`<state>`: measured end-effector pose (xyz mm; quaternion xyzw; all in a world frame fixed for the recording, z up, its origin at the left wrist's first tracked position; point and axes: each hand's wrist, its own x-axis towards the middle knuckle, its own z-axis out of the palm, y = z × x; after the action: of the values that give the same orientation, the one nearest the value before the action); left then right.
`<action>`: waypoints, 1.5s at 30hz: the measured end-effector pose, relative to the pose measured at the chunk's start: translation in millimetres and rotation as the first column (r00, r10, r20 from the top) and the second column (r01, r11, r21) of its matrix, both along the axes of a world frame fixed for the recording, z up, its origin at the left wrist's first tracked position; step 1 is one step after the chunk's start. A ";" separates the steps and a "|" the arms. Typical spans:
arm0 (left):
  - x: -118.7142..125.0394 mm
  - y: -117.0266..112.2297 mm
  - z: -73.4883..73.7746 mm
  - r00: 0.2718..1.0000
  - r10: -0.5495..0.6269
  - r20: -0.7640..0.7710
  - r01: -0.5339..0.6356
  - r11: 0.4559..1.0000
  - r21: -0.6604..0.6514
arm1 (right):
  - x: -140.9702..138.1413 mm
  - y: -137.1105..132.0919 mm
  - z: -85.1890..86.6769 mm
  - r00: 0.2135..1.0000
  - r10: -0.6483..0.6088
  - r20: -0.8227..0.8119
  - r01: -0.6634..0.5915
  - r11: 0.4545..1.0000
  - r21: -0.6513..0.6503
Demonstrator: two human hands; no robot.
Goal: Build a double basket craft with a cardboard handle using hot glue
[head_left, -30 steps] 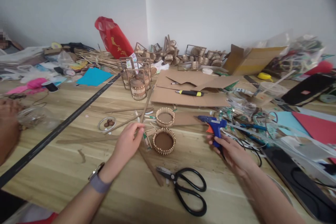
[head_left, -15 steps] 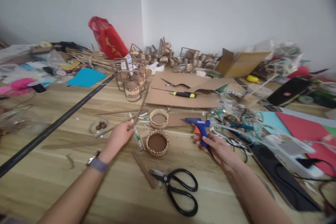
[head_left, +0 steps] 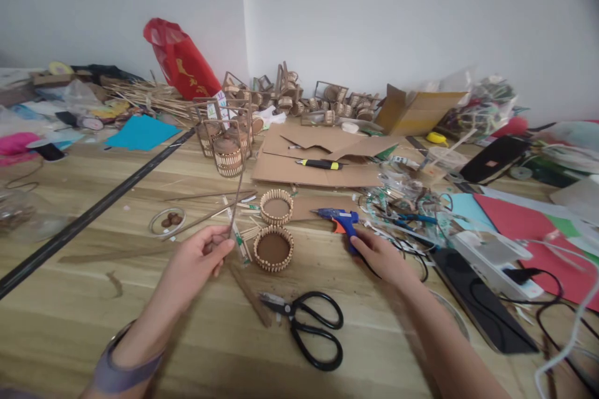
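My left hand [head_left: 199, 259] pinches a thin brown strip [head_left: 239, 193] between thumb and fingers; the strip stands up and leans slightly right. My right hand [head_left: 381, 255] is closed around the handle of a blue glue gun [head_left: 345, 218] with an orange trigger, its nozzle pointing left. Between the hands sit two small round tubs walled with short sticks, the nearer tub [head_left: 274, 249] and the farther tub [head_left: 276, 207]. Loose short sticks [head_left: 248, 235] lie left of them. Closer to me are black-handled scissors [head_left: 304, 324] and a flat brown strip [head_left: 250, 296].
Behind the tubs lies cardboard [head_left: 318, 171] with a utility knife [head_left: 321, 164] on it. Small lidded buckets with tall handles [head_left: 228, 159] stand at back left. A metal ring [head_left: 156, 230] encloses brown discs. On the right are a phone [head_left: 482, 299], a power strip [head_left: 496, 262] and cables.
My left hand has drawn back toward me and raised the brown strip more upright. The glue gun stays in my right hand. The whole view has shifted slightly.
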<state>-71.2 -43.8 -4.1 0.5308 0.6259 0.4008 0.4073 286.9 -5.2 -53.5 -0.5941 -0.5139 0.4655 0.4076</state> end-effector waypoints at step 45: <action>66.2 12.0 -40.0 0.408 -0.216 -0.887 0.817 0.520 0.249 | -73.9 -76.8 54.9 0.857 -0.039 -0.513 0.081 0.995 0.059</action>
<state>-4.9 -31.8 -44.1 0.9307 0.3277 0.1622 -0.0079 213.0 -82.0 1.3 -0.4487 -0.3864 0.5730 0.5666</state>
